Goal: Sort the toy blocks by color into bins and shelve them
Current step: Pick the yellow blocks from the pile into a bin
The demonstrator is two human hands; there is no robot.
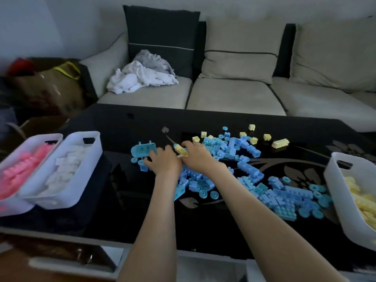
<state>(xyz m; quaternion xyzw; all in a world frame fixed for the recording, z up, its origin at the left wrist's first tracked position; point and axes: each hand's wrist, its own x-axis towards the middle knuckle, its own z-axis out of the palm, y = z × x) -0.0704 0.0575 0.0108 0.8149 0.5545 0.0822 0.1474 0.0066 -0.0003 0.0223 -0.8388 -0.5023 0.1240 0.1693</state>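
A heap of blue blocks spreads over the middle and right of the black glass table, with a few yellow blocks scattered at its far edge. My right hand holds a yellow block between thumb and fingers, above the heap's left end. Beside it, my left hand rests on blue pieces with fingers curled, next to a large blue curved piece. What the left fingers hold is hidden. At the left stand a bin of pink blocks and a bin of white blocks. A bin of yellow blocks stands at the right.
A beige sofa with dark and beige cushions runs behind the table, with crumpled cloths on its left seat. A brown bag sits at the far left. The table's near edge is below my forearms.
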